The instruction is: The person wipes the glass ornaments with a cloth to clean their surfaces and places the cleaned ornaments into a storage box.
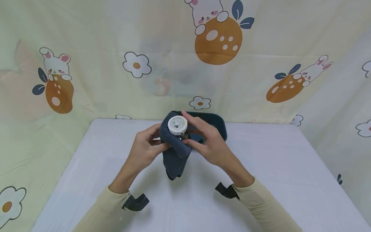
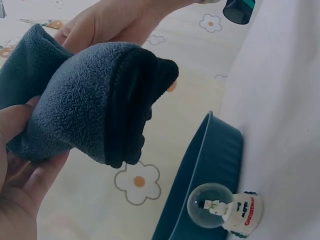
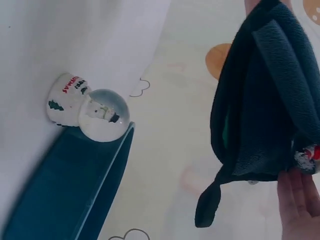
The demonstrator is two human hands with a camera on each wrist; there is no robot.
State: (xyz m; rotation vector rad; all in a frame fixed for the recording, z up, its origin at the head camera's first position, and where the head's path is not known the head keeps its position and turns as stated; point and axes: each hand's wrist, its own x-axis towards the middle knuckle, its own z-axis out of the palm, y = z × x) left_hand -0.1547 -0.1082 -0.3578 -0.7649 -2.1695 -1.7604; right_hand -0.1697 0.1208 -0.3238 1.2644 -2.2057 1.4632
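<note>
A dark blue-grey towel hangs folded above the table, wrapped partly around a snow globe whose white base faces up toward the head camera. My left hand grips the towel from the left, thumb in front. From the right, my right hand holds the globe between thumb and fingers. Only a small red and white bit of this snow globe shows in the right wrist view; the towel covers the rest. Another snow globe, with a snowman inside and a white lettered base, stands on the table.
A dark teal basin sits at the back of the table, partly behind my hands. The second snow globe stands close beside its wall. Behind the white table hangs a patterned curtain. Black straps dangle near both sleeves.
</note>
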